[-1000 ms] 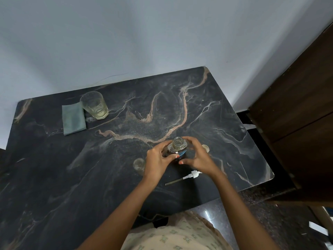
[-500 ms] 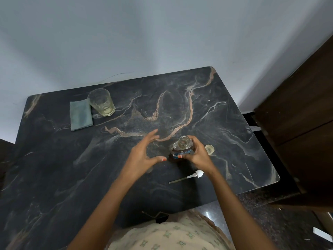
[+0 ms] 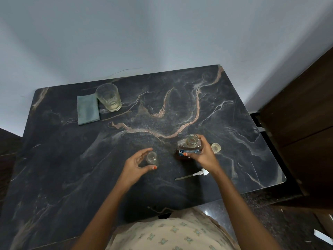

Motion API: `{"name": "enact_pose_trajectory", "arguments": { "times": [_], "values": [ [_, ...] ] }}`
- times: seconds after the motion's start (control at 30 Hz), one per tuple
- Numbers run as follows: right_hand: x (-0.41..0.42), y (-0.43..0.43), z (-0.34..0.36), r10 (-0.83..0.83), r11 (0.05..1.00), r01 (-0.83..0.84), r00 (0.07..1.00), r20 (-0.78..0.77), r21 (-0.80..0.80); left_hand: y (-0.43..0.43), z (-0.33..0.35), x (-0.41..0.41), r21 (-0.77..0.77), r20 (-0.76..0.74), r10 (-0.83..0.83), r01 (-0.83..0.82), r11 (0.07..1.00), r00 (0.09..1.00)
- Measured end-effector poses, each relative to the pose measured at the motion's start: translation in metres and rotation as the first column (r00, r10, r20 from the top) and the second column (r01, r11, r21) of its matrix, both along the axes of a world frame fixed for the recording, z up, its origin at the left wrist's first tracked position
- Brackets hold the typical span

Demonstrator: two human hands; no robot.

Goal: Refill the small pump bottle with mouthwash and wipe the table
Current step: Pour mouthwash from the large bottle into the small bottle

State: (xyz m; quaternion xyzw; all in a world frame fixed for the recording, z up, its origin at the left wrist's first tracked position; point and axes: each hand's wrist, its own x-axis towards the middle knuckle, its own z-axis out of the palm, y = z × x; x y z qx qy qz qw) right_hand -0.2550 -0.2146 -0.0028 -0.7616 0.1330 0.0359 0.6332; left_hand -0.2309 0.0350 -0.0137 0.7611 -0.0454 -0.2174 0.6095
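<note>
An uncapped mouthwash bottle (image 3: 189, 145) with a blue label stands on the dark marble table (image 3: 54, 168), and my right hand (image 3: 203, 156) grips it from the right side. To its left stands the small clear pump bottle (image 3: 151, 157), with no top on it. My left hand (image 3: 134, 166) curls around this small bottle with thumb and fingers apart; contact cannot be made out. The white pump head (image 3: 199, 173) with its tube lies flat on the table just below my right hand.
A small pale cap (image 3: 215, 147) sits right of the mouthwash bottle. At the back left, a drinking glass (image 3: 108, 99) with a little yellowish liquid stands beside a folded grey-green cloth (image 3: 87, 109). A dark wooden cabinet (image 3: 302, 123) borders the table's right.
My left hand let go of the mouthwash bottle and moved left to the small pump bottle. My right hand stays on the mouthwash bottle.
</note>
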Motion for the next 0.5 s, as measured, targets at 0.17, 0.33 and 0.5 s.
{"name": "enact_pose_trajectory", "arguments": {
  "times": [0.17,0.33,0.5],
  "values": [
    [-0.003,0.008,-0.002,-0.095,0.995,0.096,0.995,0.038,-0.022,-0.005,-0.001,0.002,-0.005,0.025,0.056,-0.056,0.998,0.998],
    [-0.003,0.015,0.004,-0.145,0.984,0.156,0.982,0.124,-0.086,-0.012,0.011,0.005,-0.024,0.062,0.073,-0.071,0.997,0.995],
    [0.003,0.012,0.029,-0.125,0.967,0.179,0.953,0.274,-0.182,-0.025,0.035,0.012,-0.098,0.113,0.099,-0.088,0.991,0.989]
  ]
}}
